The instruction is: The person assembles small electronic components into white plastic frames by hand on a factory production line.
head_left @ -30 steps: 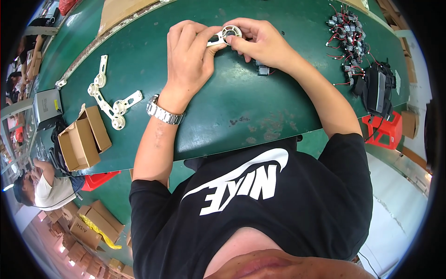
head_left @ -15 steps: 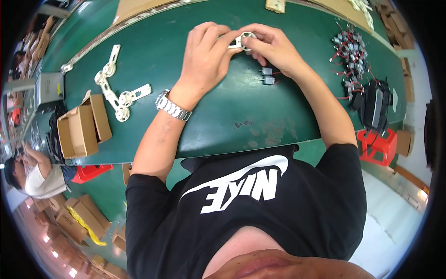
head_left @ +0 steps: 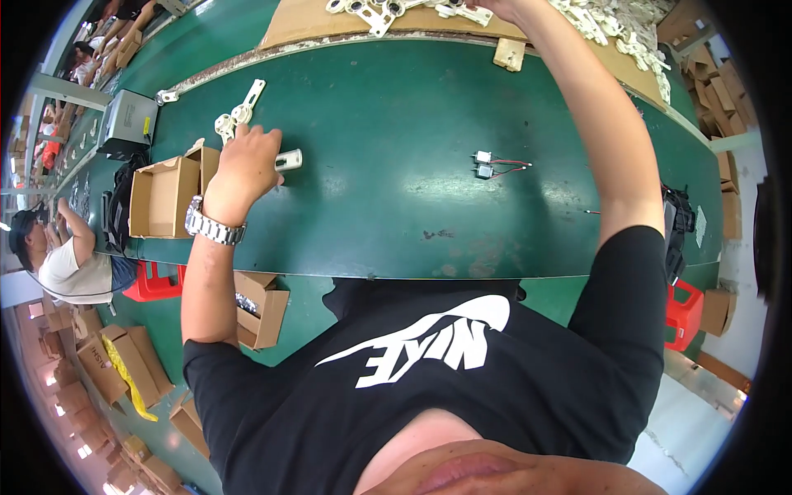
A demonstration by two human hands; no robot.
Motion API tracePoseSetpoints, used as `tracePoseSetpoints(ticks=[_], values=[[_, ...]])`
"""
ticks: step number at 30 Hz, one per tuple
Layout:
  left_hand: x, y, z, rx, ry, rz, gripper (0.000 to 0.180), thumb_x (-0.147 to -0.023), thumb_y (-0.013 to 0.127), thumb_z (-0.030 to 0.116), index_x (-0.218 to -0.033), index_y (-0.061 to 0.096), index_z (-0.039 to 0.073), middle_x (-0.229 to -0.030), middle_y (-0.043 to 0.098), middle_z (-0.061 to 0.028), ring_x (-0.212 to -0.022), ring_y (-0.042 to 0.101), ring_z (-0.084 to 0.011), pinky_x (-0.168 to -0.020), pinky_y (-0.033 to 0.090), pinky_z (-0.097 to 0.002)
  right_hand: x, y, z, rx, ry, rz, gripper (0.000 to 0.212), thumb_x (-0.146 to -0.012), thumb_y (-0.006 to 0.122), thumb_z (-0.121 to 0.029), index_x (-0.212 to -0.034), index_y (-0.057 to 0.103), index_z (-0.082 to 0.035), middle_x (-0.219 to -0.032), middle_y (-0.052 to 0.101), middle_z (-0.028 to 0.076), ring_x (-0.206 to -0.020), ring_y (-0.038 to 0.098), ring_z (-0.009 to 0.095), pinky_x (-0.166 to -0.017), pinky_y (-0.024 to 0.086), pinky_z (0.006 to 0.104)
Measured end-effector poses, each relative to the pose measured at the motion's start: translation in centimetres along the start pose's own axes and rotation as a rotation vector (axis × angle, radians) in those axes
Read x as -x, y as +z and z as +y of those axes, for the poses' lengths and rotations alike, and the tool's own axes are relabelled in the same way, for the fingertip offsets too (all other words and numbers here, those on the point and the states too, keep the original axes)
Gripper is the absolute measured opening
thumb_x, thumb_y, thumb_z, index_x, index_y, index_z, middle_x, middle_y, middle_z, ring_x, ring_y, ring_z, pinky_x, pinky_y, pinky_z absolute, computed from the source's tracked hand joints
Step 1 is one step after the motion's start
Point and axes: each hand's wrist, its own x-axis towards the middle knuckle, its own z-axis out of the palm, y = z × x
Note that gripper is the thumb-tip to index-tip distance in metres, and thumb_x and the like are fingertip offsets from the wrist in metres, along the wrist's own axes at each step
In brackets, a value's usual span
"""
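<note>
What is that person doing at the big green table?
A person sits at a green table. Their left hand rests on a small white plastic part beside an open cardboard box. Their right arm stretches to the far edge, where a heap of white plastic parts lies on cardboard. Two small wired parts sit mid-table.

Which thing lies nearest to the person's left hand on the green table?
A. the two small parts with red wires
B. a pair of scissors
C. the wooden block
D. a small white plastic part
D: the left hand rests at the white plastic part, beside the open cardboard box; the wired parts lie far off, mid-table.
</note>
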Motion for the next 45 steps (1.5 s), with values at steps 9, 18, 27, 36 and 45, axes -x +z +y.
tracePoseSetpoints(ticks=[9, 18, 27, 36, 45], values=[[-3.4, -2.8, 1.9, 0.348, 0.026, 0.247, 0.034, -0.089, 0.082, 0.023, -0.1, 0.06, 0.001, -0.083, 0.067, -0.0142, -0.077, 0.066, -0.0325, -0.068, 0.051, -0.0433, 3.2, -2.0, 4.9, 0.633, -0.433, -0.278, 0.045, -0.101, 0.067, -0.016, -0.142, 0.059, -0.001, -0.105, 0.072, 0.014, -0.084, 0.067, 0.018, -0.069, 0.058, 0.0335], [-10.3, 1.9, 9.6, 1.3, 0.19, 0.361, 0.025, -0.098, 0.077, 0.016, -0.115, 0.065, 0.002, -0.102, 0.07, -0.0011, -0.087, 0.062, -0.0049, -0.073, 0.049, -0.0211, 24.9, -1.7, 8.1, 1.142, -0.265, -0.342, 0.049, -0.098, 0.071, -0.045, -0.127, 0.06, -0.006, -0.107, 0.07, 0.018, -0.094, 0.07, 0.039, -0.083, 0.056, 0.0465], [-12.5, 3.4, 14.1, 1.182, 0.165, 0.503, 0.029, -0.095, 0.079, 0.019, -0.114, 0.065, 0.003, -0.103, 0.076, -0.0093, -0.091, 0.07, -0.0141, -0.082, 0.056, -0.0292, 19.0, -3.7, 10.2, 1.405, -0.286, 0.141, 0.033, -0.082, 0.065, -0.011, -0.114, 0.063, -0.001, -0.095, 0.073, 0.023, -0.094, 0.07, 0.043, -0.081, 0.059, 0.0535], [-11.9, 3.7, 13.6, 1.197, 0.216, 0.483, 0.03, -0.097, 0.077, 0.016, -0.124, 0.068, 0.004, -0.109, 0.076, -0.0075, -0.1, 0.07, -0.014, -0.088, 0.054, -0.029, 16.0, -1.9, 3.5, 0.567, -0.446, 0.002, 0.025, -0.102, 0.071, -0.02, -0.122, 0.071, -0.005, -0.108, 0.075, 0.003, -0.091, 0.07, 0.013, -0.08, 0.057, 0.0309], [-12.5, 4.5, 13.2, 1.242, 0.221, 0.597, 0.025, -0.096, 0.075, 0.01, -0.12, 0.07, 0.002, -0.109, 0.073, -0.0111, -0.098, 0.072, -0.0212, -0.085, 0.055, -0.0327, 15.4, 0.5, 5.9, 0.41, -0.573, -0.201, 0.026, -0.098, 0.073, -0.011, -0.123, 0.068, -0.004, -0.103, 0.066, 0.003, -0.084, 0.06, 0.004, -0.071, 0.049, 0.0202]])
